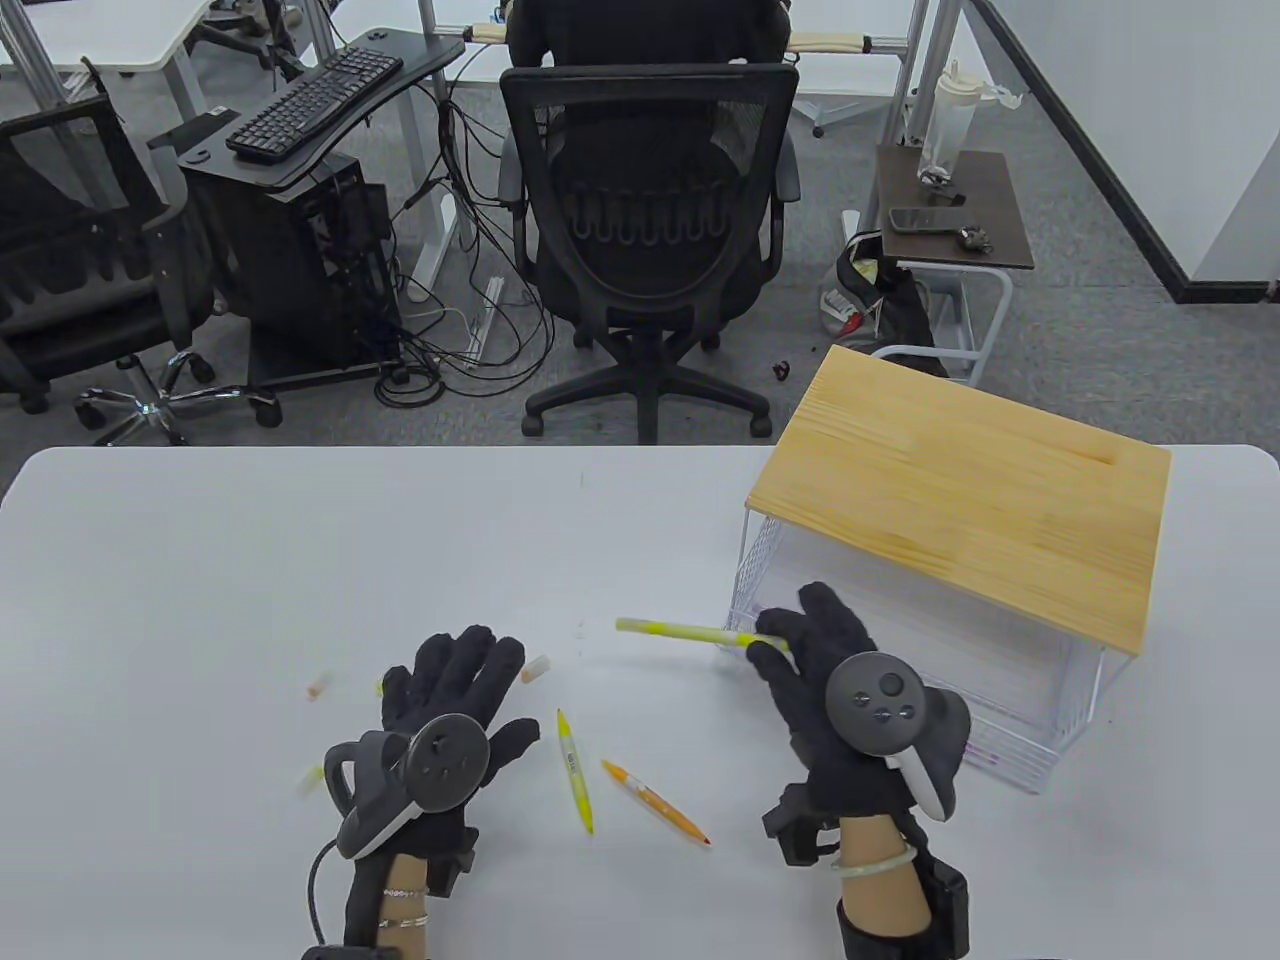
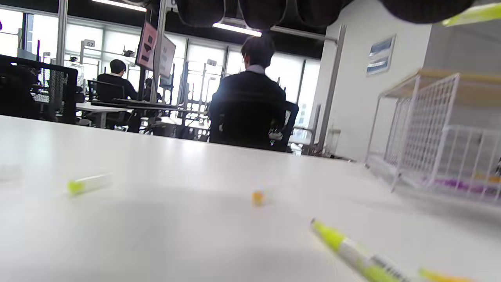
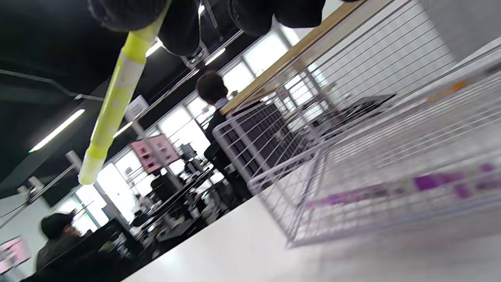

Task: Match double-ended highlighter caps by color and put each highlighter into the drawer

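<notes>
Drawer (image 1: 1040, 745): purple highlighter inside. Right hand (image 1: 850, 690): fingers pinch yellow highlighter (image 1: 680, 632). Left hand (image 1: 450, 715): fingers spread flat. Tabletop (image 1: 200, 560): two highlighters, loose caps remain.

Grey carpet (image 1: 1080, 330), black office chair (image 1: 648, 215), keyboard (image 1: 315, 103)

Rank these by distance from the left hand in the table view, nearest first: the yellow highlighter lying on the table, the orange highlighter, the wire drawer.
1. Yellow highlighter: just right of the left hand, on the table.
2. Orange highlighter: farther right, beyond the yellow one.
3. Wire drawer: far right, past the right hand.
</notes>
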A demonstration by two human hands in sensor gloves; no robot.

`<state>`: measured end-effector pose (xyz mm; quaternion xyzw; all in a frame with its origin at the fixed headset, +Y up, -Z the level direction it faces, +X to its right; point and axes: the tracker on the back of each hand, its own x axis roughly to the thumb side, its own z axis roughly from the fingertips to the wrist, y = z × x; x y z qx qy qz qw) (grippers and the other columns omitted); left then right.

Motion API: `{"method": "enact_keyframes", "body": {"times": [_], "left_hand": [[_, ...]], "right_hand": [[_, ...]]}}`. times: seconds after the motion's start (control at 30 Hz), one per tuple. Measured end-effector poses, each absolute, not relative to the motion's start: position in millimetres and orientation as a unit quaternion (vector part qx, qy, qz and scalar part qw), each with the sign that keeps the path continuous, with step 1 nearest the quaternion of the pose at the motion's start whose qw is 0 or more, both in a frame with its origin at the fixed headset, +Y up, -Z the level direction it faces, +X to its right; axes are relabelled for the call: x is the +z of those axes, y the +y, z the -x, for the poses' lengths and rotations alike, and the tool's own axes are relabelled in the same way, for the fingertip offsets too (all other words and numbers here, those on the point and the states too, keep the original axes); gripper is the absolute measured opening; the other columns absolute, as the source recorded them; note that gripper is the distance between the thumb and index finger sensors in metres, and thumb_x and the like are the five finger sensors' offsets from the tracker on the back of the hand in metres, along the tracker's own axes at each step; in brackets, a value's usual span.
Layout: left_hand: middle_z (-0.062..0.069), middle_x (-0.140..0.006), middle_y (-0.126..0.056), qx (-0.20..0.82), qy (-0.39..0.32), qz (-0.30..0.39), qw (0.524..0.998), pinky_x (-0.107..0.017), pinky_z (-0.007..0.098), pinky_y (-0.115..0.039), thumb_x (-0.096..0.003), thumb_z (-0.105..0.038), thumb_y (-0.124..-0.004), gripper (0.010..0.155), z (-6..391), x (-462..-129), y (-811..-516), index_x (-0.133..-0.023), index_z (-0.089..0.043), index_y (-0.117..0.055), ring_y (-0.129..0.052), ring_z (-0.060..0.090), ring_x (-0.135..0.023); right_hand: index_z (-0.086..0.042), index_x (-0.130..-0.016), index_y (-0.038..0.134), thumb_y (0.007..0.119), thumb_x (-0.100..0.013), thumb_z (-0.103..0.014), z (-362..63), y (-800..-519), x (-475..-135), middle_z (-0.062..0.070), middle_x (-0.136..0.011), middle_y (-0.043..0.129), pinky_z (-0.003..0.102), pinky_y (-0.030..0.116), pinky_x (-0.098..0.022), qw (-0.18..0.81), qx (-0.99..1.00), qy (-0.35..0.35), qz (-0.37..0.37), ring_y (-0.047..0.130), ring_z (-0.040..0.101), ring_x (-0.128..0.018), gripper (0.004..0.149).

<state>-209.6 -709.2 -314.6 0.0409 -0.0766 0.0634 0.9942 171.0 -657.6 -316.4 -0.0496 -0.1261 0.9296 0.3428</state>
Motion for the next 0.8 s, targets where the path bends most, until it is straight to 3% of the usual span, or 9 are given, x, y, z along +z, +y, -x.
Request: {"method": "enact_keyframes", "body": {"times": [0.17, 0.37, 0.47, 0.57, 0.63, 0.7, 0.73, 0.8], "left_hand": [[0.004, -0.128, -0.031, 0.041, -0.062, -0.003, 0.997, -0.075, 0.074, -0.034, -0.0446, -0.065, -0.057, 0.078, 209.6, -324.4, -726.7, -0.116, -0.038, -0.038, -0.035, 0.045, -0.116], [0.005, -0.128, -0.033, 0.055, -0.062, 0.0, 0.997, -0.074, 0.074, -0.035, -0.0449, -0.064, -0.057, 0.077, 211.4, -326.3, -727.4, -0.115, -0.037, -0.041, -0.038, 0.045, -0.115], [0.005, -0.128, -0.034, 0.064, -0.059, -0.001, 0.996, -0.074, 0.074, -0.035, -0.0449, -0.064, -0.057, 0.077, 214.7, -326.6, -726.9, -0.115, -0.037, -0.042, -0.038, 0.045, -0.115], [0.005, -0.128, -0.034, 0.068, -0.05, -0.003, 0.996, -0.074, 0.074, -0.035, -0.0449, -0.064, -0.058, 0.077, 220.4, -326.7, -726.0, -0.115, -0.037, -0.043, -0.039, 0.045, -0.115], [0.005, -0.128, -0.035, 0.077, -0.046, -0.006, 0.996, -0.074, 0.074, -0.035, -0.0449, -0.063, -0.058, 0.077, 223.9, -326.9, -725.1, -0.115, -0.036, -0.043, -0.039, 0.045, -0.115], [0.005, -0.128, -0.035, 0.084, -0.043, -0.008, 0.996, -0.074, 0.074, -0.035, -0.0451, -0.063, -0.058, 0.076, 226.8, -327.0, -724.4, -0.115, -0.036, -0.044, -0.039, 0.045, -0.115], [0.005, -0.128, -0.036, 0.085, -0.041, -0.008, 0.996, -0.074, 0.074, -0.035, -0.0452, -0.063, -0.058, 0.076, 228.2, -326.8, -723.8, -0.115, -0.036, -0.045, -0.039, 0.045, -0.115], [0.005, -0.128, -0.036, 0.086, -0.039, -0.009, 0.995, -0.074, 0.074, -0.036, -0.0452, -0.063, -0.058, 0.076, 229.2, -326.2, -723.2, -0.115, -0.036, -0.046, -0.04, 0.045, -0.115]], "right_hand": [[-0.031, -0.103, 0.061, 0.06, -0.061, -0.045, -202.2, -671.3, -324.5, 0.022, -0.123, 0.036, 0.073, 0.029, -0.073, 0.28, 0.936, -0.144, 0.157, 0.035, 0.057, -0.108, 0.044], [-0.028, -0.103, 0.061, 0.058, -0.062, -0.043, -219.9, -697.5, -340.0, 0.028, -0.123, 0.03, 0.076, 0.026, -0.069, 0.273, 0.926, -0.125, 0.229, 0.03, 0.063, -0.106, 0.044], [-0.026, -0.116, 0.041, 0.055, -0.063, -0.041, -222.3, -708.5, -346.2, 0.029, -0.122, 0.014, 0.079, 0.02, -0.065, 0.266, 0.929, -0.098, 0.24, 0.017, 0.066, -0.104, 0.057], [-0.019, -0.117, 0.032, 0.056, -0.064, -0.043, -214.9, -702.0, -343.3, 0.031, -0.121, 0.016, 0.078, 0.021, -0.065, 0.278, 0.927, -0.116, 0.225, 0.02, 0.065, -0.104, 0.063], [-0.019, -0.115, 0.042, 0.058, -0.064, -0.045, -202.8, -691.2, -338.0, 0.029, -0.121, 0.028, 0.076, 0.027, -0.068, 0.276, 0.93, -0.138, 0.201, 0.032, 0.061, -0.105, 0.06], [-0.021, -0.108, 0.058, 0.06, -0.063, -0.048, -184.3, -681.4, -333.0, 0.017, -0.118, 0.058, 0.073, 0.044, -0.071, 0.267, 0.94, -0.147, 0.154, 0.062, 0.052, -0.103, 0.053], [-0.023, -0.105, 0.062, 0.06, -0.063, -0.049, -169.6, -678.9, -331.8, 0.011, -0.114, 0.067, 0.071, 0.05, -0.072, 0.272, 0.947, -0.128, 0.109, 0.072, 0.047, -0.099, 0.05], [-0.022, -0.104, 0.064, 0.062, -0.062, -0.051, -141.7, -680.8, -331.2, 0.01, -0.113, 0.07, 0.069, 0.051, -0.073, 0.278, 0.957, -0.075, 0.033, 0.074, 0.045, -0.097, 0.051]]}}
